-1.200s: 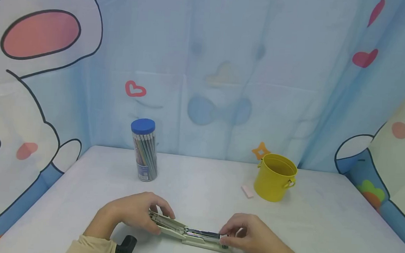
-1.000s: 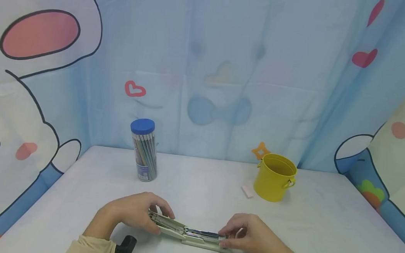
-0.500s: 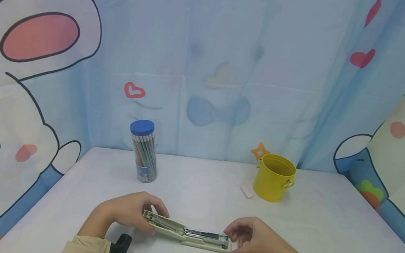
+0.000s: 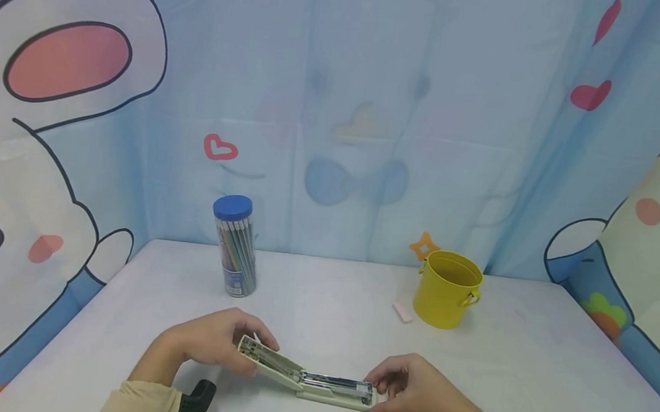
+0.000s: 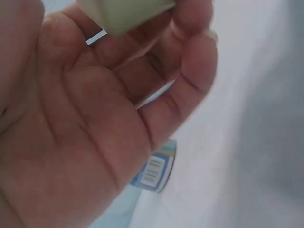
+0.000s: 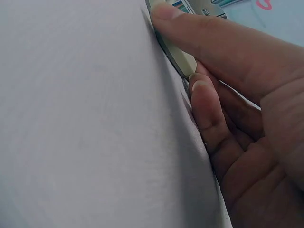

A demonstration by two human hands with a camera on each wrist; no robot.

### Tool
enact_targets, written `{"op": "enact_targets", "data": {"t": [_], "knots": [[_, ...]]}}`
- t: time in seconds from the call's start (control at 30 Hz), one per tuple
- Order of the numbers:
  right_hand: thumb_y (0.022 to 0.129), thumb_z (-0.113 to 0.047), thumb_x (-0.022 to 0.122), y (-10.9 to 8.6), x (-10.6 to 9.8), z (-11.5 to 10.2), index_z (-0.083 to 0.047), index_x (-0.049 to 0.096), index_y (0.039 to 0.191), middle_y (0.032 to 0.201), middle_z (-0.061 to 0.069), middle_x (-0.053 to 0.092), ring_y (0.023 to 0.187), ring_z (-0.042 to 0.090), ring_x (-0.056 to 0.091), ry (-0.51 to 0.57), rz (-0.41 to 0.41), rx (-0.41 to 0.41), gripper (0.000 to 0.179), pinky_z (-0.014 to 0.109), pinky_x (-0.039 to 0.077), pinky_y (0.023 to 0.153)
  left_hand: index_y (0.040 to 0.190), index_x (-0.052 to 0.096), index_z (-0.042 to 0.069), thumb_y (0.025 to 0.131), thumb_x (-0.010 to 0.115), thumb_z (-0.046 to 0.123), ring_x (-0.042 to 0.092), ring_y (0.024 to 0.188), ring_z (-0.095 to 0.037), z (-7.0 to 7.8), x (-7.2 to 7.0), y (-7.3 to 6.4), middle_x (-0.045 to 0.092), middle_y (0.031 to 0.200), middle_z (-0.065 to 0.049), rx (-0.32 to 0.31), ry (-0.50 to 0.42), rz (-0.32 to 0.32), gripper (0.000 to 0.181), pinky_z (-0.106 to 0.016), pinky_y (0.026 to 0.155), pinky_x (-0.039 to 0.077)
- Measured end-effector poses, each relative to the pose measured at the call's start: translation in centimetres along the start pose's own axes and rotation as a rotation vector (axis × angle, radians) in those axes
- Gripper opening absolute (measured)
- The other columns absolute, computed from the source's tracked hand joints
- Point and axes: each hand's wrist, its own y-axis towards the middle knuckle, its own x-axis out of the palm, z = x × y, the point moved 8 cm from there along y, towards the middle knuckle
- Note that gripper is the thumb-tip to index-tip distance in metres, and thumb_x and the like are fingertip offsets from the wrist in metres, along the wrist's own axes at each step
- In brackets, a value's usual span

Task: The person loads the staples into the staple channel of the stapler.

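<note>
A pale green stapler (image 4: pixel 329 398) lies unfolded on the white table, its metal staple channel facing up. My left hand (image 4: pixel 211 337) grips the raised top arm of the stapler at its left end, thumb in front and fingers behind. In the left wrist view the end of that arm (image 5: pixel 126 16) shows between thumb and curled fingers. At the other end my right hand (image 4: pixel 415 388) holds the base's tip between thumb and fingers. The right wrist view shows the thumb (image 6: pixel 190 31) along the side of the base, fingers tucked at its end. Staples inside are too small to make out.
Behind the left hand stands a clear tub of pencils (image 4: pixel 236 251) with a blue lid. A yellow bucket (image 4: pixel 446 292) is at the back right, with a small pink block (image 4: pixel 403 312) beside it. A printed curtain (image 4: pixel 335 118) hangs along the table's back edge.
My right hand has drawn back from the channel's end to the base's tip, uncovering the channel's end. My left hand has shifted slightly, tilting the top arm up a little more.
</note>
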Motion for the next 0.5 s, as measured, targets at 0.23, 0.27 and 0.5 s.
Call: {"op": "enact_targets", "data": {"t": [0.23,0.27,0.5], "knots": [[0.071,-0.014,0.092,-0.1,0.0,-0.3,-0.010,0.078,0.100,0.085,0.003,0.064,0.072,0.013,0.055,-0.007,0.000,-0.003,0.033,0.023,0.047,0.061,0.124,0.073,0.013,0.085,0.079,0.019,0.065,0.099,-0.015,2.5,0.1,0.5,0.069,0.112,0.003,0.129,0.007,0.048,0.040,-0.034,0.087,0.051],[0.071,-0.014,0.092,-0.1,0.0,-0.2,-0.010,0.078,0.100,0.085,0.003,0.064,0.072,0.013,0.055,-0.008,0.002,0.004,0.033,0.023,0.047,0.061,0.127,0.072,0.016,0.086,0.079,0.021,0.064,0.102,-0.015,2.9,0.1,0.6,0.069,0.113,0.005,0.145,0.024,0.066,0.042,-0.037,0.089,0.050],[0.070,-0.018,0.093,0.0,0.0,0.0,-0.014,0.078,0.099,0.083,0.001,0.064,0.073,0.015,0.055,-0.037,0.015,0.035,0.033,0.024,0.046,0.062,0.137,0.065,0.023,0.087,0.080,0.031,0.063,0.102,-0.013,4.6,0.6,1.7,0.069,0.116,0.011,0.272,0.091,0.228,0.053,-0.040,0.092,0.051]]}}
